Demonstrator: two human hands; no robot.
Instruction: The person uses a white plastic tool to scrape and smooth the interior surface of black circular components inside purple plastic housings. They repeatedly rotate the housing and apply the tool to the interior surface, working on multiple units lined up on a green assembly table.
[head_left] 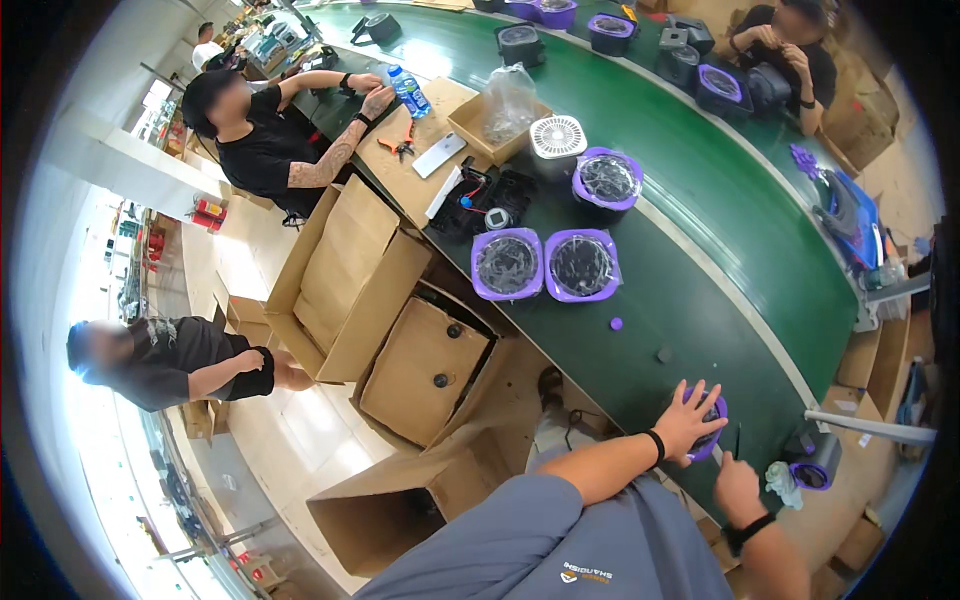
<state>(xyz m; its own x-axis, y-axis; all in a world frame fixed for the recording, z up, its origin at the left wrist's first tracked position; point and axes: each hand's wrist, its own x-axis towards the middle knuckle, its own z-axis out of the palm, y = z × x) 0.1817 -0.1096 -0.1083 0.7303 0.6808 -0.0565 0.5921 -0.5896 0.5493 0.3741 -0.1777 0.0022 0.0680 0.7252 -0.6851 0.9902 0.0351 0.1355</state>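
Note:
My left hand (690, 420) lies with fingers spread over a black unit with a purple rim (721, 408) near the bench's front edge. The palm and fingers cover much of the unit's top. Just to the right, my right hand (738, 490) is closed around a thin dark tool (739, 440) that points up beside the unit; its exact kind is too small to tell. A small purple round cap (616, 323) and a little dark piece (663, 355) lie farther along the green bench. Two film-covered purple-rimmed units (507, 265) stand side by side beyond them.
Another purple-rimmed unit (608, 178) stands by a white grilled one (557, 137). Crumpled pale cloth (783, 484) and a black device (820, 462) lie at right. Open cartons (345, 275) stand left of the bench. Co-workers (250, 130) sit at the far side; a metal bar (870, 427) juts in.

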